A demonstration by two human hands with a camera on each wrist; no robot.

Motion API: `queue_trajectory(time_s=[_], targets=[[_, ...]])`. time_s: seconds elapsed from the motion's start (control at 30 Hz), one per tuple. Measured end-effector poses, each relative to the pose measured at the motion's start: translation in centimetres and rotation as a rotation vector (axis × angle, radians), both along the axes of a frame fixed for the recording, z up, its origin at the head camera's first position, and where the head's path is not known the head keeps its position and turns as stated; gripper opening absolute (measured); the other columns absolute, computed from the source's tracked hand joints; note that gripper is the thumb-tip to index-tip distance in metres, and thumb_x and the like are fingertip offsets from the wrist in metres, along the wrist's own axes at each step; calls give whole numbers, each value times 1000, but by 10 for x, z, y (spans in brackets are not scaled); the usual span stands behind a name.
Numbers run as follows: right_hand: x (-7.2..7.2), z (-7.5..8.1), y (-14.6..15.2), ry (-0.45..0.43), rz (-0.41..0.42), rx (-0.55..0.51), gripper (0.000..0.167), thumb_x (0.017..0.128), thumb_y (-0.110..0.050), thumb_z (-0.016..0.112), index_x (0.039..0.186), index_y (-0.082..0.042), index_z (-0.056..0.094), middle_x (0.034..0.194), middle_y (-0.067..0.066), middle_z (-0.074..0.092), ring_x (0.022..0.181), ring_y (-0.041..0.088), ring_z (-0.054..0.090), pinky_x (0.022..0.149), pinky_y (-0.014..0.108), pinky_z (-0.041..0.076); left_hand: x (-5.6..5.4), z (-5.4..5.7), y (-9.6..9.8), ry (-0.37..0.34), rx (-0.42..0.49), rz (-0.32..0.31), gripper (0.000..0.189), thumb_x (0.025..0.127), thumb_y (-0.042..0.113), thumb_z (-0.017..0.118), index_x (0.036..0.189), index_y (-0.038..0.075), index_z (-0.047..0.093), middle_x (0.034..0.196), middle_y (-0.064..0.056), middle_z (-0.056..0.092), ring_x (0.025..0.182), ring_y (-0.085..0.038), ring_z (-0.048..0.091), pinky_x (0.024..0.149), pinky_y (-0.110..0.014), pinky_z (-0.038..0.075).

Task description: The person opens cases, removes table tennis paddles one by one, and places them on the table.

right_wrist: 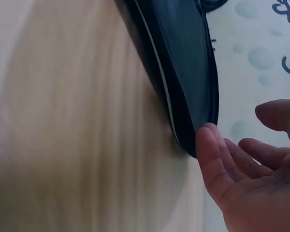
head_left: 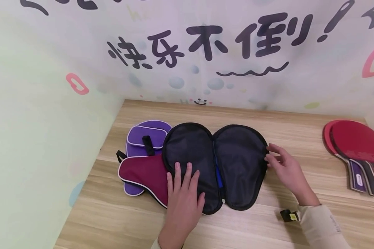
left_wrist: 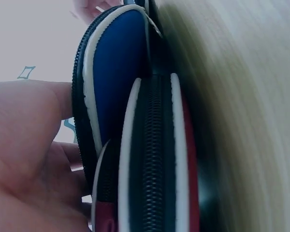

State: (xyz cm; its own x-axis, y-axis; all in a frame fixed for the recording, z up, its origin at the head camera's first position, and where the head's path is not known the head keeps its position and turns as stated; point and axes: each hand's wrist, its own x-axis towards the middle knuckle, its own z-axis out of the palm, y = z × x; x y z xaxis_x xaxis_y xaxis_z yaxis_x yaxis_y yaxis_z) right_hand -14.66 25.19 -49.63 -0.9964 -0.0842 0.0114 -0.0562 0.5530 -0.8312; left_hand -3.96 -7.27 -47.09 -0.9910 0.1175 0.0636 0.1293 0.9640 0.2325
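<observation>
A table tennis bat case [head_left: 240, 166] lies unfolded with its black lining facing up; its blue outside [left_wrist: 118, 63] shows in the left wrist view. My left hand [head_left: 182, 200] rests on the left half, fingers spread and straight. At the right half's outer edge is my right hand [head_left: 288, 173], whose fingertips touch the rim while the thumb stands apart in the right wrist view. Under the left half lies a maroon bat case [head_left: 143, 169] with white piping, partly covered. A purple bat case [head_left: 149, 136] sits beneath and behind it.
Two red table tennis bats [head_left: 361, 141] overlap at the right of the wooden table [head_left: 237, 230]. A small black strap with a yellow mark [head_left: 290, 216] is by the right sleeve. A printed wall covering [head_left: 190, 83] borders the table's back and left.
</observation>
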Motion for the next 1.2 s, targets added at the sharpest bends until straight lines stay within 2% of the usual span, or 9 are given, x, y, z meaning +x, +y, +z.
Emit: queue_trajectory(time_s=[0.13,0.27,0.43,0.6,0.7,0.8,0.9,1.07,1.2], targets=[[3,-5,-8,26,33,-9,46,104,-15,57,145,5,49,139,27,59,90,-22,57,72,7,53,1,4,0,23,34,-48,58,91,33,73,144,19,55,168,-7,33,161,-35,15,121,-66,27],[4,-6,-11,37,27,36,45,104,-16,58,143,5,52,137,26,61,88,-24,54,71,5,49,3,8,3,93,107,-130,52,91,23,74,141,19,60,168,-6,32,160,-32,21,113,-63,43],[5,-5,-10,20,13,57,44,104,-18,58,142,3,54,134,26,64,86,-21,56,70,6,49,3,10,9,257,169,-233,49,84,10,78,130,21,68,167,-6,35,158,-32,26,105,-62,50],[7,-4,-7,20,-15,102,45,104,-17,57,144,4,51,122,29,66,80,-21,55,65,10,49,-3,8,16,456,219,-376,48,76,2,79,121,20,74,165,-12,37,153,-38,35,101,-64,52],[6,-4,-7,-7,-32,124,48,104,-18,55,146,4,48,112,30,70,76,-19,56,63,14,49,-7,7,22,519,234,-453,48,75,2,77,120,19,74,166,-15,35,152,-39,36,103,-64,50],[5,-4,-6,-57,-40,122,50,105,-21,53,148,5,46,107,30,73,76,-15,59,63,16,50,-8,6,28,540,220,-498,53,74,3,77,124,21,73,165,-16,35,153,-39,35,106,-62,49],[5,-5,-5,-96,-41,106,51,106,-22,52,149,4,45,108,31,73,76,-12,63,63,16,51,-6,4,33,546,168,-545,59,75,5,79,131,23,70,164,-11,38,153,-38,36,108,-58,49],[5,-5,-1,-134,-56,76,51,106,-24,51,150,3,44,112,32,72,78,-13,62,65,14,53,0,4,40,494,102,-663,61,83,10,80,139,26,64,167,-5,35,156,-37,29,115,-48,45],[5,-5,-1,-152,-55,38,53,108,-28,48,150,4,44,116,33,70,80,-14,62,68,14,54,3,2,49,441,73,-670,69,83,13,80,147,25,56,170,-12,25,157,-40,23,121,-43,37]])
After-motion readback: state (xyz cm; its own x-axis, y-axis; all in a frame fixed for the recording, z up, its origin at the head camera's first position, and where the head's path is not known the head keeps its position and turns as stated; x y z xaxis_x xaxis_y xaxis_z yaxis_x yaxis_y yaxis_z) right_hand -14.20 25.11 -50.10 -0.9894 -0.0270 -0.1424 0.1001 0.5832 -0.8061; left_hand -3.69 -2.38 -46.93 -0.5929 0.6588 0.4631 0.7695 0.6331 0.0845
